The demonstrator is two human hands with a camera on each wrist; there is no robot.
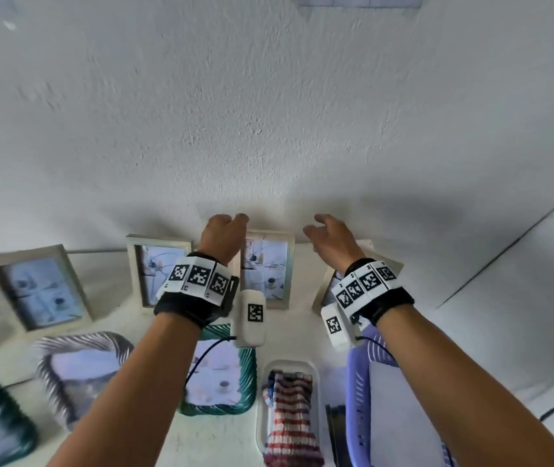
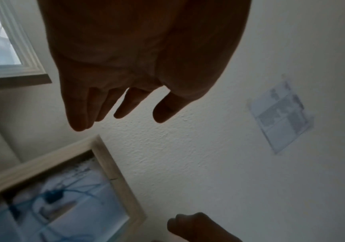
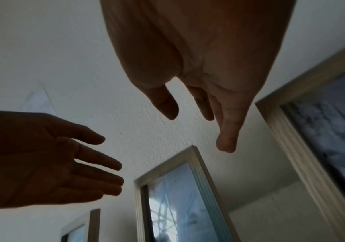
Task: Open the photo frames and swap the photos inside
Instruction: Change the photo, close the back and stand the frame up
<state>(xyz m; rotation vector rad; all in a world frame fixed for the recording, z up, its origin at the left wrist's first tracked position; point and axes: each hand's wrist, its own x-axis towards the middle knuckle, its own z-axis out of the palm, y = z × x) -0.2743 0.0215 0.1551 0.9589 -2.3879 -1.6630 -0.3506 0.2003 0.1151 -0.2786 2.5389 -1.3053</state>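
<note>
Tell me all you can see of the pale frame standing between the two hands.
The pale frame is a plain whitish rectangle, seemingly wood, standing upright in portrait against the white wall. It is closed, with a bluish photo inside. The left hand covers its left edge; contact is unclear. The right hand hovers apart, open.

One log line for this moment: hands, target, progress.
left hand open, empty | right hand open, empty | both above middle white frame | frames unopened

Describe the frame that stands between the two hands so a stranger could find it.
Follow the white wall down to the row of pale frames leaning against it. The middle frame stands upright between the left hand and right hand; alone in the row, it faces straight out.
</note>
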